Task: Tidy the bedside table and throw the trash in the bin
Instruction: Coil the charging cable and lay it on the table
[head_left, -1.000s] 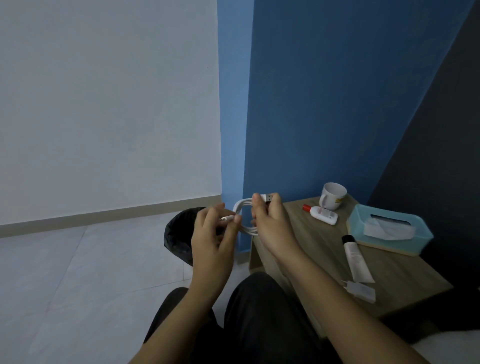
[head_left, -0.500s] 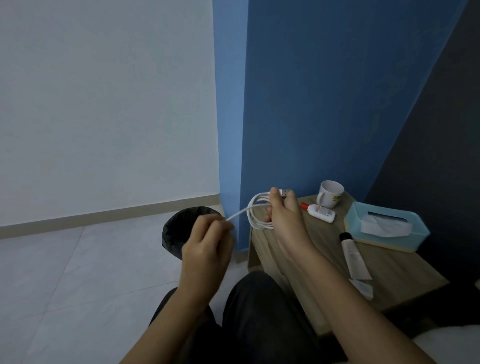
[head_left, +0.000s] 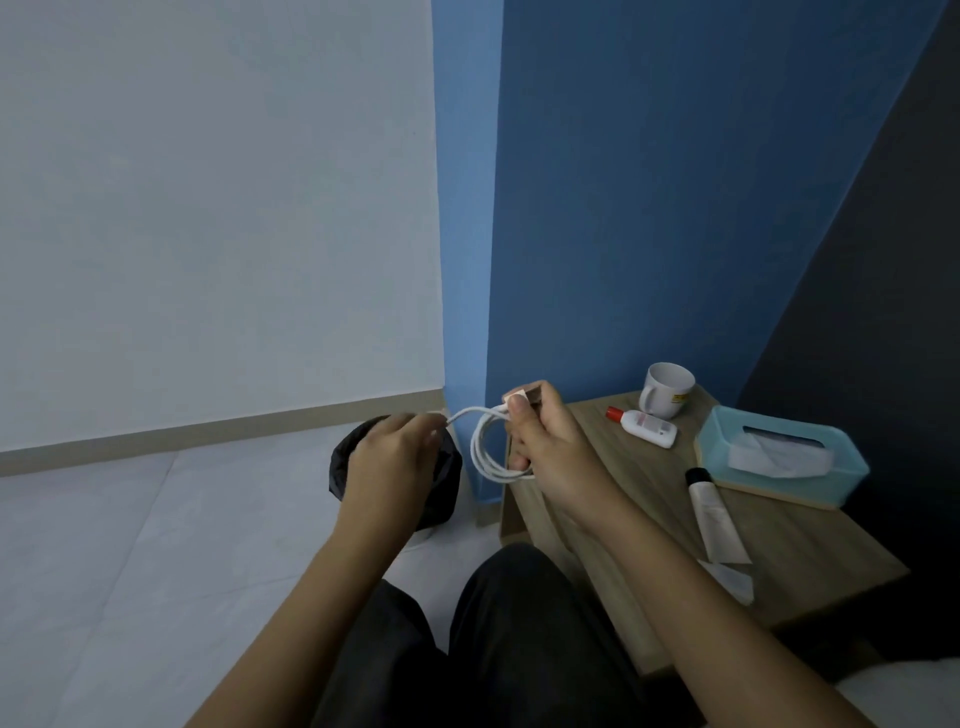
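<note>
The counter (head_left: 649, 499) stands at our right against the blue wall (head_left: 675, 208), and on it we count five things, one of each: a white mug (head_left: 667, 389) upright at the far edge, a small white bottle (head_left: 649, 427) with a red cap lying just beside the mug, a teal tissue box (head_left: 852, 475) toward the far right with a tissue sticking out of its slot, a white tube (head_left: 714, 519) with a black cap lying near the box, and a flat white packet (head_left: 732, 579) touching the tube's near end by the front edge. One black bin (head_left: 447, 483) stands on the floor (head_left: 130, 545) just left of the counter, partly hidden by our left hand (head_left: 389, 467). We hold one white cable (head_left: 480, 452) in the air between the bin and the counter's left corner. The right hand (head_left: 550, 452) has its grip clamped on the coiled part, thumb pressed over the plug at the top, with loops hanging below the fingers; we cannot count the loops for sure. The left hand's grip is pinched on the free end, and a short stretch of cable runs between the two hands.
</note>
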